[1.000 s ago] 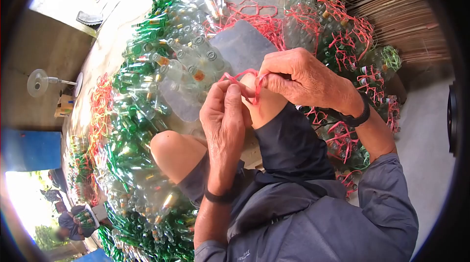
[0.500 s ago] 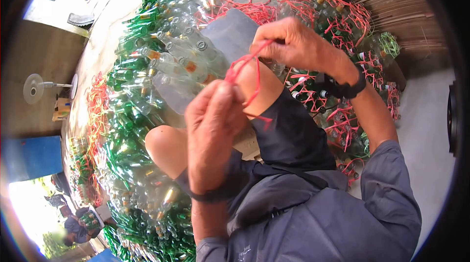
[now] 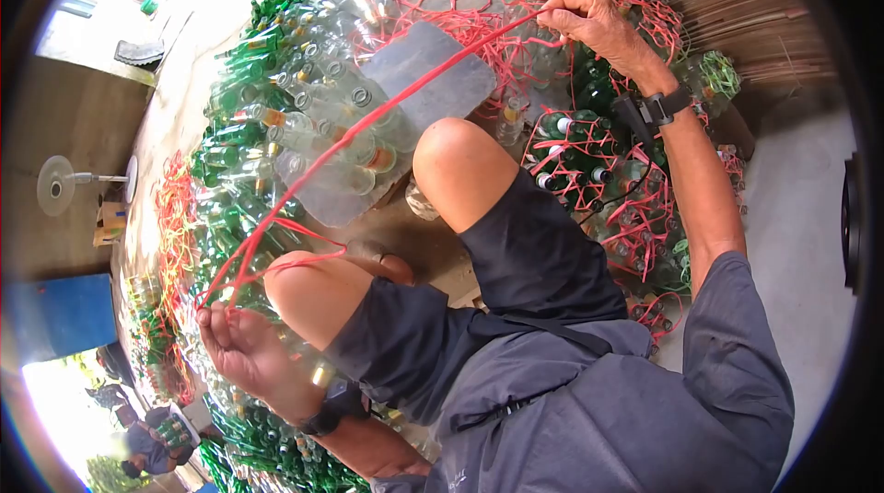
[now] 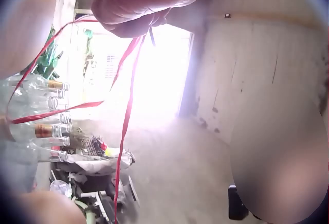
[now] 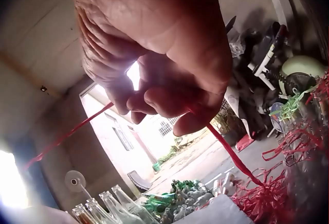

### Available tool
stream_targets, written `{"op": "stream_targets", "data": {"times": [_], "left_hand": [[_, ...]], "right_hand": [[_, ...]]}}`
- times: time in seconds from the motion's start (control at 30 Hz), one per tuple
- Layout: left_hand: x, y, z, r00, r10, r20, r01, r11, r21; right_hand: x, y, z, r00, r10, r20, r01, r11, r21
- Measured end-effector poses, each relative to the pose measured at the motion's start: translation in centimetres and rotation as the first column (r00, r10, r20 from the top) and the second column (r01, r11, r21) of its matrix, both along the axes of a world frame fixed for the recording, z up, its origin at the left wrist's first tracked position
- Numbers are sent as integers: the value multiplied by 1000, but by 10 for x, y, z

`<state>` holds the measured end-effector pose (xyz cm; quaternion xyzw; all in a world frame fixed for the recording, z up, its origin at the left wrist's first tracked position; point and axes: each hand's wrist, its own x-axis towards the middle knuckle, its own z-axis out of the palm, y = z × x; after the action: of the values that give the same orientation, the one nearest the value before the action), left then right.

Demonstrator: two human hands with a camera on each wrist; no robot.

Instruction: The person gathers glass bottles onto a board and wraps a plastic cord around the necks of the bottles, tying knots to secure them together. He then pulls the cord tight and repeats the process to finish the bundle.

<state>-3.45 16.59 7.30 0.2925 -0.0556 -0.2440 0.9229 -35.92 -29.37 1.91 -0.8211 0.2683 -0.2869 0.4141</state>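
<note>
Leftmost, a fan (image 3: 57,186) faces massed green bottles (image 3: 230,157); the left hand (image 3: 241,346) is raised beside one bare knee (image 3: 308,295), its grip closed in a pinch on a red cord (image 3: 387,108); slack loops trail near that knee, while the main length runs taut across clear bottles (image 3: 345,139) and a grey sheet (image 3: 433,79) to the right hand (image 3: 599,28), its grip pinching the cord; farther right, brown sheets (image 3: 727,14) stand stacked.
</note>
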Motion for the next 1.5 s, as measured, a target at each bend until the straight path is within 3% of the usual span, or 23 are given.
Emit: {"op": "stream_targets", "data": {"times": [0.13,0.2,0.23,0.3,0.33,0.37,0.43,0.5,0.57,0.6,0.67,0.73,0.9,0.97,1.1,1.17,1.23,1.27,1.37,1.4,1.5], "left_hand": [[6,2,-7,987,-160,18,160,972,-174],[-10,-13,-4,997,-55,47,54,998,29],[-28,-32,5,997,-54,46,53,998,28],[-62,-66,24,983,173,53,-181,938,294],[-55,-67,14,974,-14,226,-65,940,335],[-56,-66,6,974,-11,227,-67,940,335],[-85,-100,12,874,-171,454,-100,852,514],[-105,-124,19,797,-327,507,-25,822,569],[-123,-153,23,769,-467,437,57,731,681],[-126,-164,18,770,-464,438,52,729,682],[-131,-181,5,683,-582,441,200,730,654],[-134,-190,-1,659,-634,405,230,682,694],[-136,-194,-12,644,-678,355,305,653,694],[-138,-190,-11,601,-759,250,428,569,702],[-130,-178,-7,611,-781,128,562,542,625],[-125,-167,6,669,-737,99,542,574,613],[-123,-155,25,751,-646,138,415,624,663],[-118,-148,30,774,-611,164,410,682,605],[-101,-126,38,833,-507,222,383,817,430],[-91,-116,38,828,-504,247,381,828,412],[-77,-93,36,838,-452,305,347,873,342]], "right_hand": [[-2,1,7,999,-14,-38,11,998,-70],[-1,9,18,996,-9,-94,2,996,-84],[1,16,25,989,-7,-150,-8,996,-94],[8,33,37,991,30,-133,-39,997,-63],[13,41,42,991,66,-114,-70,997,-33],[17,48,46,991,68,-113,-73,997,-34],[26,62,51,962,208,-178,-219,975,-44],[35,79,55,951,250,-184,-273,955,-112],[42,98,61,929,332,-163,-317,942,112],[45,102,62,921,333,-202,-351,934,-61],[50,109,60,914,354,-197,-380,918,-112],[52,111,57,908,369,-197,-404,896,-183],[54,110,51,906,404,-124,-417,903,-107],[56,107,42,915,396,-80,-402,910,-98],[54,93,34,908,403,-111,-408,913,-21],[50,83,31,910,401,-104,-401,916,22],[43,69,20,941,331,-64,-308,921,237],[40,58,10,947,310,-84,-303,949,85],[31,47,3,965,247,-83,-229,955,188],[28,41,-2,966,240,-97,-231,969,91],[22,33,-14,972,222,-75,-209,966,150]]}}
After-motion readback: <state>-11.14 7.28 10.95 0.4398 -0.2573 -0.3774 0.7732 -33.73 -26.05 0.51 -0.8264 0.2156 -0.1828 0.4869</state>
